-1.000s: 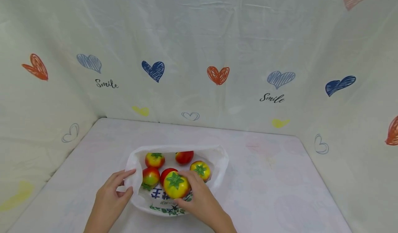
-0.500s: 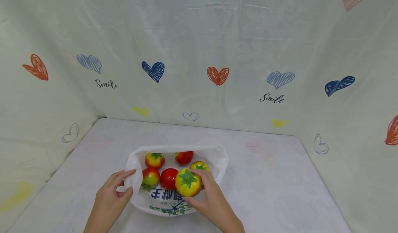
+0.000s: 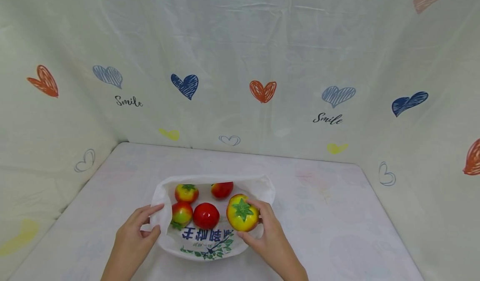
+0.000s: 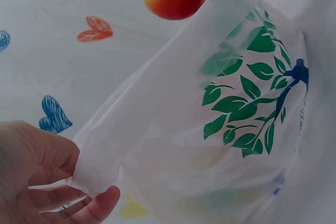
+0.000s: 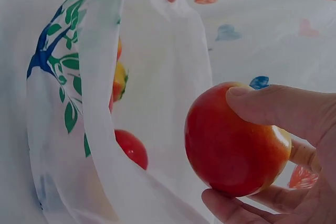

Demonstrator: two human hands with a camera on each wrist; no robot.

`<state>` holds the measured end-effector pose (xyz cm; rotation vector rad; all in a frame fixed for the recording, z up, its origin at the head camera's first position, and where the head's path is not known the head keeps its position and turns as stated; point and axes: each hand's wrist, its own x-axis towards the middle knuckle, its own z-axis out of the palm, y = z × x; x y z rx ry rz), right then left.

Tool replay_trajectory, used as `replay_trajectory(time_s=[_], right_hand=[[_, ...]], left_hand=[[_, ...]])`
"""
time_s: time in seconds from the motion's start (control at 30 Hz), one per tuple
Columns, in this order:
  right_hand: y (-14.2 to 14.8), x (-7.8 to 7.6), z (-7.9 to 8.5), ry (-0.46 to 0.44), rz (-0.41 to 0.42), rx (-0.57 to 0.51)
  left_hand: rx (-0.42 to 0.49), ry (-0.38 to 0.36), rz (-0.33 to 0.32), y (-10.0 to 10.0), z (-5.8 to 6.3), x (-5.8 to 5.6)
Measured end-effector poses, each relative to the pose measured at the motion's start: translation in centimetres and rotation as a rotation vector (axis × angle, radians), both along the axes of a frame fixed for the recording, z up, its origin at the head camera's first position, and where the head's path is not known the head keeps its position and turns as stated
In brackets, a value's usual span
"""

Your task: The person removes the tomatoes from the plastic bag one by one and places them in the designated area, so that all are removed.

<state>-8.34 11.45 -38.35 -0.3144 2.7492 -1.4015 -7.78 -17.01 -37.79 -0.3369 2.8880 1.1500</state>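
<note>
A white bag printed with green leaves stands with its mouth open on the table. My left hand pinches the left side of its rim between thumb and fingers. Over the right part of the mouth, my right hand grips a red-and-yellow tomato, its green star-shaped top toward the head camera. The right wrist view shows the thumb and fingers around the tomato's red skin. Inside the bag lie several more tomatoes, including a plain red one in the middle and a red-and-green one at the left.
The pale table extends to both sides of the bag and behind it. A light curtain with printed hearts and "Smile" lettering rises at the back and along the sides.
My right hand has carried the tomato to the right across the bag's mouth, uncovering the red tomato and now covering a yellow one at the right. My left hand has stayed in place.
</note>
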Motion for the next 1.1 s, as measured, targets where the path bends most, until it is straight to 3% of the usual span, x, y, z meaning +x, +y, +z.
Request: replay_trajectory(time_s=[0.6, 0.83, 1.1], right_hand=[[2.2, -0.4, -0.4, 0.143, -0.134, 0.0], [3.0, -0.5, -0.6, 0.162, -0.159, 0.012], [4.2, -0.6, -0.9, 0.249, -0.177, 0.03]], left_hand=[[-0.004, 0.036, -0.026, 0.0, 0.1, 0.1], [0.011, -0.005, -0.012, 0.0, 0.0, 0.1], [0.011, 0.014, -0.014, 0.0, 0.0, 0.1]])
